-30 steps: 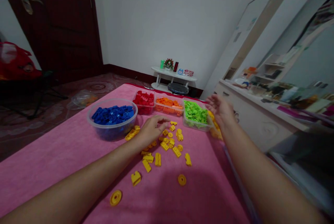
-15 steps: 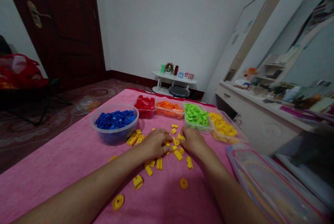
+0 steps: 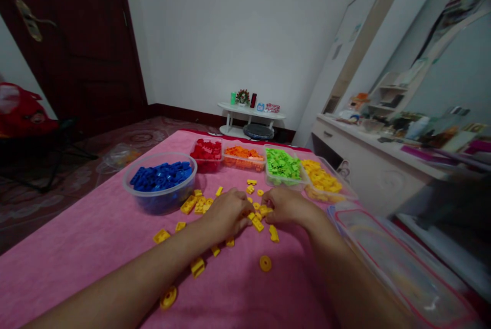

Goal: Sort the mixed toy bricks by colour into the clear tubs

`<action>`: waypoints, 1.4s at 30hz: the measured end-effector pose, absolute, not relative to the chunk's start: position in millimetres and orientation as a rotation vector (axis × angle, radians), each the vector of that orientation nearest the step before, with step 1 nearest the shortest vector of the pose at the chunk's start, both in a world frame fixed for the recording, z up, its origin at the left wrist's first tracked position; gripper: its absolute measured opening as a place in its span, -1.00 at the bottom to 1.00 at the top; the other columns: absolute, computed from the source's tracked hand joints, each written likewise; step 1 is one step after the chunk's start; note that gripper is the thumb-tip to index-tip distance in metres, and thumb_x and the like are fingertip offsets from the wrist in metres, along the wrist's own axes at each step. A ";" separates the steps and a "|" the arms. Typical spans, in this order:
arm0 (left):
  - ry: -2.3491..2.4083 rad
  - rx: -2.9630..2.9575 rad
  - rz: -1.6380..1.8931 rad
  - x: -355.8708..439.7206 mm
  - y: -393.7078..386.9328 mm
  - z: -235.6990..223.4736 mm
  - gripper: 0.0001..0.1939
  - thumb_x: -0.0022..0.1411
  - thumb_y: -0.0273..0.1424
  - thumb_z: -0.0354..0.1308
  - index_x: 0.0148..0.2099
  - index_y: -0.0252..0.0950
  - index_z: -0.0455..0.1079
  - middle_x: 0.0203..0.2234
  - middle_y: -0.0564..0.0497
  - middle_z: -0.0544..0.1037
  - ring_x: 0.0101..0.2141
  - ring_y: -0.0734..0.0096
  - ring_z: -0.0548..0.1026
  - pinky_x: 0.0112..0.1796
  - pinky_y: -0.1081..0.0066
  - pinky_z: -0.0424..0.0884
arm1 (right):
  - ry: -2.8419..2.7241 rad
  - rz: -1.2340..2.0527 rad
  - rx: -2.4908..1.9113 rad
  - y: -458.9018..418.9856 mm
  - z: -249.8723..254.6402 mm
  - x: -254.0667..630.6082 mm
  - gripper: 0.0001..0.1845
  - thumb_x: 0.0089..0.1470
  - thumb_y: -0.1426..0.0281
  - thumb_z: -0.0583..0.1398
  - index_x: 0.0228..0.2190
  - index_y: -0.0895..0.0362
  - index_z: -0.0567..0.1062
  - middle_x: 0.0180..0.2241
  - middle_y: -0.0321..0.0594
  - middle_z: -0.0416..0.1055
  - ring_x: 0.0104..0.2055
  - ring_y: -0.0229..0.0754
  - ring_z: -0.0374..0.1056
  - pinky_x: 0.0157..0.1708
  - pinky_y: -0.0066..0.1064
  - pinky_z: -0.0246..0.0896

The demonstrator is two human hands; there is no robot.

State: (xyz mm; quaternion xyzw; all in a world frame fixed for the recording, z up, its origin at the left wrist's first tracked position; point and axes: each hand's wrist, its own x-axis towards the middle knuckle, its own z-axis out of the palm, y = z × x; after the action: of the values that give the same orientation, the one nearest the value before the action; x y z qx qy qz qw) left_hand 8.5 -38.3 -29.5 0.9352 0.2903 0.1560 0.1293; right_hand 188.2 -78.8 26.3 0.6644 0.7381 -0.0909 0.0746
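Loose yellow building bricks lie scattered over the pink cloth (image 3: 88, 247). My left hand (image 3: 229, 215) is low over the middle of them, its fingers curled inward and closed; what they hold is hidden beneath the hand. Facing it, my right hand (image 3: 287, 206) pinches at a yellow brick (image 3: 265, 211) with bent fingers. Between the two hands lie several more yellow pieces, including a long brick (image 3: 257, 224). A yellow wheel (image 3: 265, 263) lies nearer me, and another wheel (image 3: 168, 298) sits by my left forearm.
A round tub of blue bricks (image 3: 132, 192) stands at the left. Behind are boxes of red bricks (image 3: 207, 164), orange bricks (image 3: 244, 165), green bricks (image 3: 284, 180) and yellow bricks (image 3: 326, 197). Clear lids (image 3: 399, 262) lie at the right, near a dresser (image 3: 376, 180).
My right hand came from beside the yellow box down to the loose bricks, and its fingers closed there. My left hand stayed over the pile, its fingers curling in.
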 end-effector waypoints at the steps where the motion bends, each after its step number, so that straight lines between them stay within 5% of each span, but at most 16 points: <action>1: 0.855 2.721 0.447 9.2 -38.2 -30.8 -0.77 0.13 -0.31 0.15 -0.16 -0.17 0.51 -0.27 -0.07 0.51 -0.16 0.21 0.41 -0.15 0.32 0.32 | 2.235 -0.319 1.973 -78.7 23.7 187.3 -0.68 -0.24 0.35 0.27 -0.31 0.08 0.52 -0.36 -0.24 0.48 -0.38 -0.22 0.32 -0.51 -0.47 -0.05; 5: 0.924 2.708 0.431 8.7 -36.8 -30.2 -0.77 0.07 -0.33 0.15 -0.20 -0.24 0.51 -0.30 -0.10 0.51 -0.21 0.20 0.43 -0.19 0.32 0.33 | 2.339 -0.386 1.956 -78.2 14.1 185.8 -0.54 -0.27 0.35 0.29 -0.20 0.01 0.50 -0.33 -0.28 0.49 -0.35 -0.21 0.34 -0.47 -0.48 0.01; 15: 0.985 2.705 0.325 0.4 -33.5 -25.7 -0.74 0.02 -0.37 0.14 -0.18 -0.16 0.47 -0.26 -0.02 0.51 -0.31 0.28 0.47 -0.34 0.41 0.31 | 2.400 -0.259 1.905 -81.5 15.0 175.8 -0.61 -0.17 0.42 0.23 -0.20 -0.04 0.55 -0.26 -0.20 0.53 -0.26 -0.11 0.40 -0.38 -0.42 0.08; 24: 1.081 2.634 0.248 -5.3 -25.7 -18.6 -0.79 -0.02 -0.33 0.21 -0.26 -0.16 0.51 -0.38 -0.02 0.50 -0.38 0.30 0.46 -0.38 0.43 0.29 | 2.581 -0.508 1.943 -73.5 9.0 188.1 -0.73 -0.23 0.52 0.22 -0.37 0.10 0.55 -0.50 -0.33 0.41 -0.48 -0.32 0.23 -0.51 -0.51 -0.04; 28: 1.052 2.652 0.243 -6.7 -25.4 -18.7 -0.78 -0.07 -0.42 0.21 -0.29 -0.15 0.54 -0.30 -0.04 0.49 -0.36 0.32 0.46 -0.36 0.45 0.29 | 2.812 -1.087 2.159 -63.8 11.8 190.1 -0.77 -0.17 0.43 0.25 -0.35 0.18 0.52 -0.50 -0.33 0.37 -0.50 -0.35 0.22 -0.51 -0.53 0.04; 32: 1.046 2.607 0.311 -6.6 -21.4 -19.5 -0.77 -0.07 -0.40 0.19 -0.29 -0.21 0.55 -0.40 -0.02 0.52 -0.43 0.37 0.45 -0.43 0.48 0.27 | 2.709 -2.326 2.280 -61.5 17.2 182.6 -0.69 -0.14 0.34 0.28 -0.28 0.14 0.44 -0.42 -0.31 0.40 -0.45 -0.31 0.34 -0.48 -0.50 0.23; 36: 1.056 2.483 0.458 -10.6 -13.7 -7.5 -0.82 -0.01 -0.40 0.14 -0.33 -0.28 0.54 -0.51 0.03 0.54 -0.51 0.44 0.43 -0.50 0.53 0.23 | 2.112 -3.316 1.915 -64.7 17.8 175.5 -0.70 -0.07 0.37 0.24 -0.22 0.13 0.42 -0.34 -0.22 0.45 -0.44 -0.30 0.37 -0.56 -0.56 0.25; 42: 1.062 2.409 0.845 -19.5 -7.7 15.3 -0.79 0.04 -0.30 0.20 -0.30 -0.30 0.53 -0.48 0.01 0.56 -0.49 0.44 0.46 -0.46 0.51 0.31 | 1.364 -3.522 1.901 -62.5 7.8 161.0 -0.65 0.15 0.17 0.10 -0.27 0.24 0.40 -0.50 -0.20 0.39 -0.64 -0.43 0.22 -0.80 -0.73 -0.08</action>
State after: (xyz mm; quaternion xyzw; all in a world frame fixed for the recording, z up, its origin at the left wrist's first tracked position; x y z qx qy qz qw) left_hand -19.5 -7.7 15.3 0.8558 0.3774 0.3003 0.1871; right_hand 161.0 -62.5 7.8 0.3849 0.2762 -0.7131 -0.5167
